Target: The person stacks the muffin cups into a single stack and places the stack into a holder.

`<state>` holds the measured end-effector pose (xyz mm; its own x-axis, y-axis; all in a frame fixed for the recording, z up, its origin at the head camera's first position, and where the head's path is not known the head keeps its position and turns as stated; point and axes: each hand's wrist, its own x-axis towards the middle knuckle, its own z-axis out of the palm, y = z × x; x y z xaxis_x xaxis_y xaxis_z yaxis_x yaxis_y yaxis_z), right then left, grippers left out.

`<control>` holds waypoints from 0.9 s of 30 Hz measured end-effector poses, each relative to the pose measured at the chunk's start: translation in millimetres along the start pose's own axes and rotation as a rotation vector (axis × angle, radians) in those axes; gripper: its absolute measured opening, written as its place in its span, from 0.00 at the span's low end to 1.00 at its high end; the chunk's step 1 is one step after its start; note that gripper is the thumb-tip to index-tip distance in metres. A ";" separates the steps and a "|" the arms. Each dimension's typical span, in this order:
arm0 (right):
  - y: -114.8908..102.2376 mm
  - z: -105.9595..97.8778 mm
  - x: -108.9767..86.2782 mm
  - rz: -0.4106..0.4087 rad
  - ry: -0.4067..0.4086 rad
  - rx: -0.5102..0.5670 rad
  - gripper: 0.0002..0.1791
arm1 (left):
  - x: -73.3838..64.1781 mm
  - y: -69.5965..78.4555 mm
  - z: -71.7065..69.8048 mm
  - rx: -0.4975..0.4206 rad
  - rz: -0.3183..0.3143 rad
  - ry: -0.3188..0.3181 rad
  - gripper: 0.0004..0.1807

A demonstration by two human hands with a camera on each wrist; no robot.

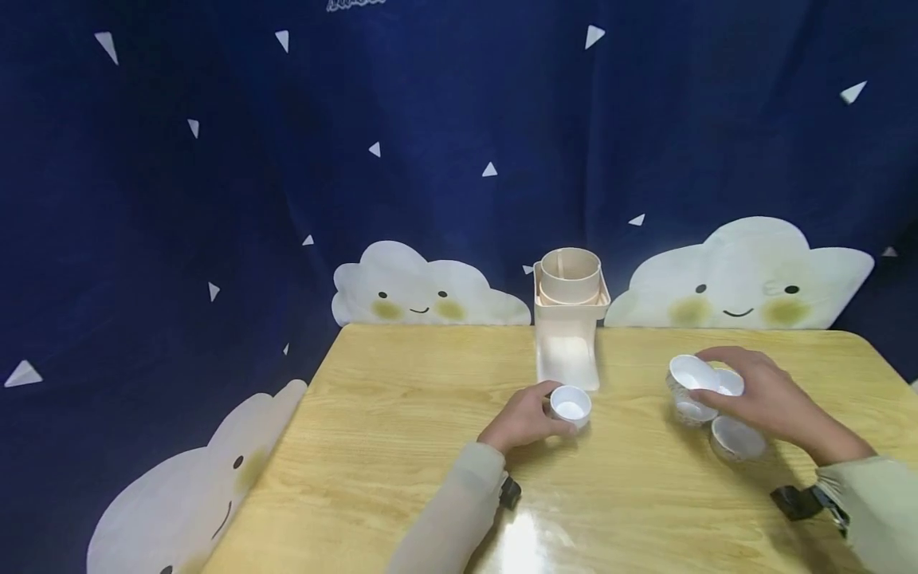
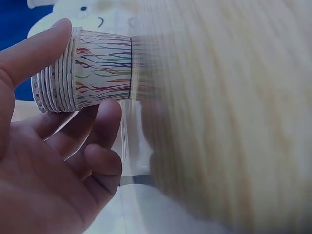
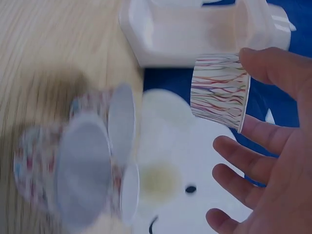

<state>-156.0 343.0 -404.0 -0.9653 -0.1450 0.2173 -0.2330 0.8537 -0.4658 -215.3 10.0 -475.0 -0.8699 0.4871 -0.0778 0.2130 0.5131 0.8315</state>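
Note:
My left hand (image 1: pixel 523 418) grips a nested stack of small paper cups (image 2: pixel 100 68), thumb on one side and fingers on the other. The stack stands mouth up on the table, its sides printed with thin coloured wavy lines. My right hand (image 1: pixel 778 399) pinches one paper cup (image 3: pixel 218 90) with the same line print by its rim, between thumb and fingers. Below and around that hand, several other paper cups (image 1: pixel 737 438) stand mouth up on the table, close together. Those cups (image 3: pixel 84 170) carry a speckled multicoloured print, blurred in the right wrist view.
A cream plastic stand (image 1: pixel 566 351) with a round upright tube (image 1: pixel 570 275) is at the table's back edge, just behind the left hand's stack. The wooden table (image 1: pixel 402 399) meets a dark blue curtain (image 1: pixel 445 104) printed with white triangles and smiling clouds.

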 end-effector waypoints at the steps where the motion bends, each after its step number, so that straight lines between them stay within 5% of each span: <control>1: -3.6 3.0 2.8 -0.017 -0.005 0.008 0.33 | 0.7 -0.1 0.0 0.006 0.006 -0.001 0.30; 9: -25.5 23.8 20.6 -0.055 -0.064 0.061 0.33 | 1.2 -1.1 -3.1 -0.014 0.016 -0.010 0.29; 27: -61.9 44.4 32.3 -0.157 -0.038 0.120 0.30 | 0.7 0.7 -6.0 0.057 -0.028 -0.015 0.31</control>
<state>-178.0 263.2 -406.2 -0.9194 -0.2920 0.2636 -0.3909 0.7539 -0.5280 -218.4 6.5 -471.2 -0.8692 0.4822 -0.1097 0.2137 0.5663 0.7960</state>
